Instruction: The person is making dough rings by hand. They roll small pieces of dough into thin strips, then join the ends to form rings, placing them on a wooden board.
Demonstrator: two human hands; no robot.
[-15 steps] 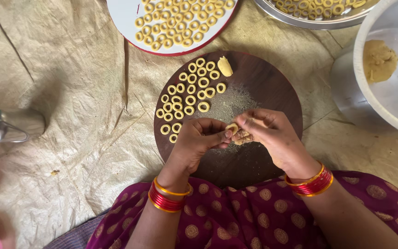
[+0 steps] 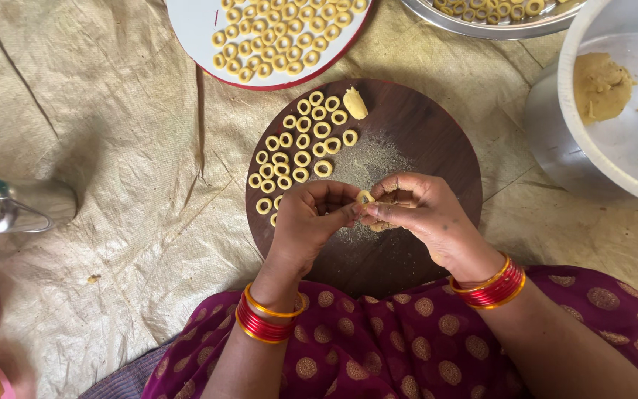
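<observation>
A round board (image 2: 422,118) lay on the sheet (image 2: 97,111) directly before the person. Dough rings (image 2: 300,151) sat in rows on its left half, a dough lump (image 2: 354,103) just behind them. Both hands met above the board's near half, the left hand (image 2: 311,222) beside the right hand (image 2: 422,214). A plate (image 2: 193,29) of rings lay behind the board, a tray (image 2: 481,28) to its right, a bowl (image 2: 629,148) holding dough at far right. A bottle (image 2: 16,207) lay at far left.

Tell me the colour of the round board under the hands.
Dark brown round board, clearest in the head view.
</observation>
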